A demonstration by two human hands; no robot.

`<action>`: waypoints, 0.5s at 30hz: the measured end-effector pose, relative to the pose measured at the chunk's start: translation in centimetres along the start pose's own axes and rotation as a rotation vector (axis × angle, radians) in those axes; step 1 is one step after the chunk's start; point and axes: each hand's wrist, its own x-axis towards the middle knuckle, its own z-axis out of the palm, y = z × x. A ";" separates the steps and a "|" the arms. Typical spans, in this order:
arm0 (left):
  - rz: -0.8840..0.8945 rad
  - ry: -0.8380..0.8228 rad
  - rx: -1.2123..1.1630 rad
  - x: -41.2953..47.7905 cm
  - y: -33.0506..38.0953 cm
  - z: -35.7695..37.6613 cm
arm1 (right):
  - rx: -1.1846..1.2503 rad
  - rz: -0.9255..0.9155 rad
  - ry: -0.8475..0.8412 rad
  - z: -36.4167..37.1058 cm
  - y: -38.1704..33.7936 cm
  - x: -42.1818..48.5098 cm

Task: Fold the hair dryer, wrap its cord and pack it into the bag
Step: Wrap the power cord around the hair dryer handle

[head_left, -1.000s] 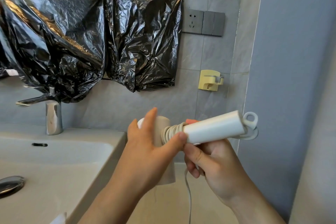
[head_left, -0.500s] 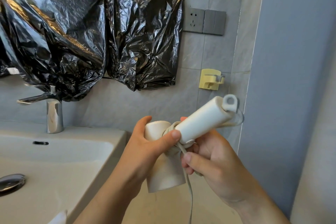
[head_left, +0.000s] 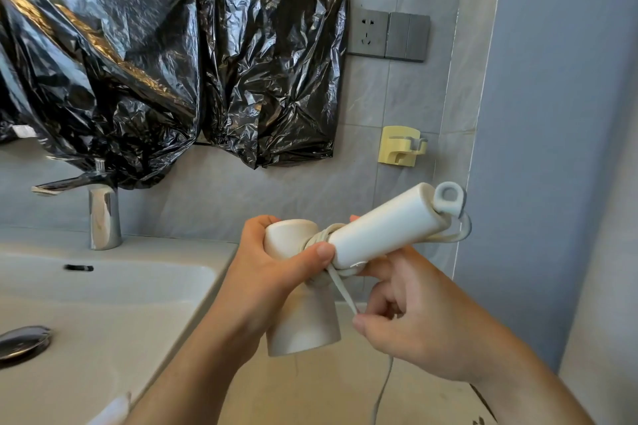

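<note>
A white hair dryer (head_left: 386, 228) is held in mid-air in front of the tiled wall, its handle pointing up to the right and its barrel (head_left: 303, 324) pointing down. My left hand (head_left: 272, 272) grips the dryer's body at the joint, thumb pressed on the handle's base. Several turns of the white cord (head_left: 319, 238) sit wound around that joint. My right hand (head_left: 411, 324) pinches the cord's loose run (head_left: 341, 293) just below the handle, pulled taut. The rest of the cord hangs down. No bag for packing is in sight.
A white washbasin (head_left: 145, 286) with a chrome tap (head_left: 102, 214) and drain plug (head_left: 24, 342) lies to the left. Black plastic sheeting (head_left: 165, 59) covers the wall above. A socket and switch plate (head_left: 388, 34) and a yellow wall hook (head_left: 400, 145) are behind. A blue-grey wall (head_left: 559, 148) stands close on the right.
The dryer's handle tilted up, then settled slightly lower. My right hand left the handle's underside, dropped down and now pinches the cord, drawing it taut. The left hand kept its grip.
</note>
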 end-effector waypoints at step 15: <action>0.051 -0.136 0.348 0.0 0.1 -0.5 | 0.293 -0.083 -0.004 -1.1 1.1 0.2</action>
